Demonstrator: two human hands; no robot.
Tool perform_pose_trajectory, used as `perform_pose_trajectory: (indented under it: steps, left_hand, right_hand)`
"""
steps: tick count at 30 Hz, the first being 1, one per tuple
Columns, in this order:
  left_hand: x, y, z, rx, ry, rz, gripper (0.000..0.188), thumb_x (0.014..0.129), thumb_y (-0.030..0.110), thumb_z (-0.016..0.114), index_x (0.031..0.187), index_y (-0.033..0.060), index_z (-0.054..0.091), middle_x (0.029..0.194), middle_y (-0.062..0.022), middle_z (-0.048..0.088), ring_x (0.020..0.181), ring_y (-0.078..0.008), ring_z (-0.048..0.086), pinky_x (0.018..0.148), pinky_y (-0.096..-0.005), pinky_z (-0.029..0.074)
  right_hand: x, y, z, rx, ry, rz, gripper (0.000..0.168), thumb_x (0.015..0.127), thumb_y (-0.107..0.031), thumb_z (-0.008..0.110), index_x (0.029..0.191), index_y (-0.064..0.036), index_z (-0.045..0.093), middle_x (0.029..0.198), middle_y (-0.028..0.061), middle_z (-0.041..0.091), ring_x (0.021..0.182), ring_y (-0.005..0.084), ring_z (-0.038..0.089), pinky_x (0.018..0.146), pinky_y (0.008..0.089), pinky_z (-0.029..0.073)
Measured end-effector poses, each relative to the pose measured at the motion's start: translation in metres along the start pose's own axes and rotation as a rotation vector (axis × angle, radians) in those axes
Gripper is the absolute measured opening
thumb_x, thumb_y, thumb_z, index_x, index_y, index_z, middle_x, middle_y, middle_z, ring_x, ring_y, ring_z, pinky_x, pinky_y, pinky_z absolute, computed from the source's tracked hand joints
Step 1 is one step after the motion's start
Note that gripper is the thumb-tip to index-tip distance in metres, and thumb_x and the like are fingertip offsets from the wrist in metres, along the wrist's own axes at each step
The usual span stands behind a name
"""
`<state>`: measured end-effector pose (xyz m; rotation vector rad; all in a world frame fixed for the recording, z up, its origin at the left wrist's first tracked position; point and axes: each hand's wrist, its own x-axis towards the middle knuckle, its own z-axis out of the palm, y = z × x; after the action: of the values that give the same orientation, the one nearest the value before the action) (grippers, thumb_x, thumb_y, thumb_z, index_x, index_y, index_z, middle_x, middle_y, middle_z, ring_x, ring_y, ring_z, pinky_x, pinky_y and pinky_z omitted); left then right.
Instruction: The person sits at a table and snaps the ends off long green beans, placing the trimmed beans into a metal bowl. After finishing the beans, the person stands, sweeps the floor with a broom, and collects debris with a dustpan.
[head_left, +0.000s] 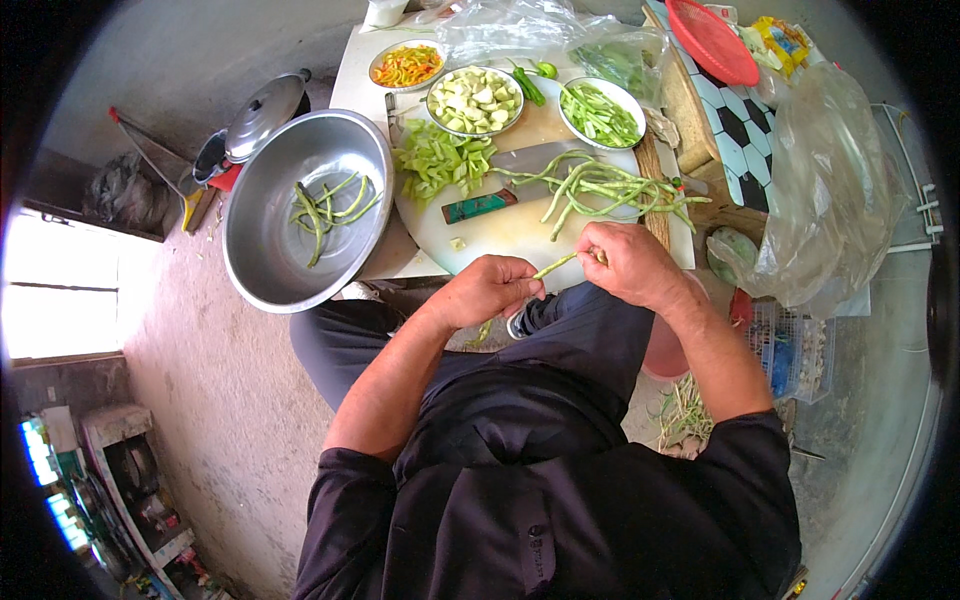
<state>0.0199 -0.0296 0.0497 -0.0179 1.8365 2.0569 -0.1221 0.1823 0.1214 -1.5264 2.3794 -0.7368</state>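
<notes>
A long green bean (556, 265) stretches between my two hands, just in front of the table's near edge. My left hand (491, 289) pinches it between thumb and fingers, and a bean end hangs below that hand. At the bean's other end, my right hand (624, 262) has its fingers curled around the tip. Just beyond, a loose pile of long beans (600, 184) lies across the round cutting board (495, 232) and partly covers a cleaver blade (536, 155). The cleaver's green handle (480, 206) points left. Several bean lengths (322, 210) lie in the large steel basin (255, 247).
Behind the board stand a bowl of pale cubes (475, 101), a bowl of cut green stalks (601, 114) and a plate of shredded peppers (407, 66). Chopped greens (444, 159) lie on the board's left. A plastic bag (825, 187) hangs at right; a pink bucket (667, 345) stands below.
</notes>
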Motion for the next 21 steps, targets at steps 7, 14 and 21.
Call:
perform_pose_trajectory:
  steps: [7, 14, 21]
  left_hand:
    - [-0.006, -0.01, -0.001, -0.242, 0.076, 0.077, 0.025, 0.104, 0.023, 0.056, 0.096, 0.0012, 0.066, 0.062, 0.0003, 0.053, 0.057, -0.0087, 0.047, 0.057, -0.0241, 0.037]
    - [0.004, 0.006, -0.019, -0.606, 0.33, 0.235, 0.03, 0.108, 0.028, 0.046, 0.104, 0.0009, 0.058, 0.064, -0.007, 0.056, 0.058, -0.0152, 0.05, 0.059, -0.0269, 0.039]
    - [0.009, 0.002, -0.028, -0.614, 0.467, 0.335, 0.029, 0.109, 0.027, 0.041, 0.104, 0.0039, 0.058, 0.067, -0.0054, 0.059, 0.059, -0.0123, 0.05, 0.058, -0.0249, 0.037]
  right_hand:
    - [-0.009, 0.05, 0.005, 0.977, 0.439, 0.529, 0.016, 0.097, -0.018, 0.056, 0.092, -0.005, 0.063, 0.071, -0.0026, 0.054, 0.06, 0.0031, 0.044, 0.048, 0.021, 0.034]
    - [-0.028, 0.023, 0.051, 1.699, 0.193, 0.614, 0.015, 0.099, -0.019, 0.05, 0.09, -0.008, 0.054, 0.074, -0.0007, 0.049, 0.055, 0.0036, 0.04, 0.043, 0.0195, 0.028]
    - [-0.025, -0.018, 0.094, 1.586, -0.014, 0.596, 0.026, 0.104, -0.028, 0.057, 0.1, -0.003, 0.06, 0.09, 0.0015, 0.053, 0.061, 0.0018, 0.04, 0.046, 0.0158, 0.03]
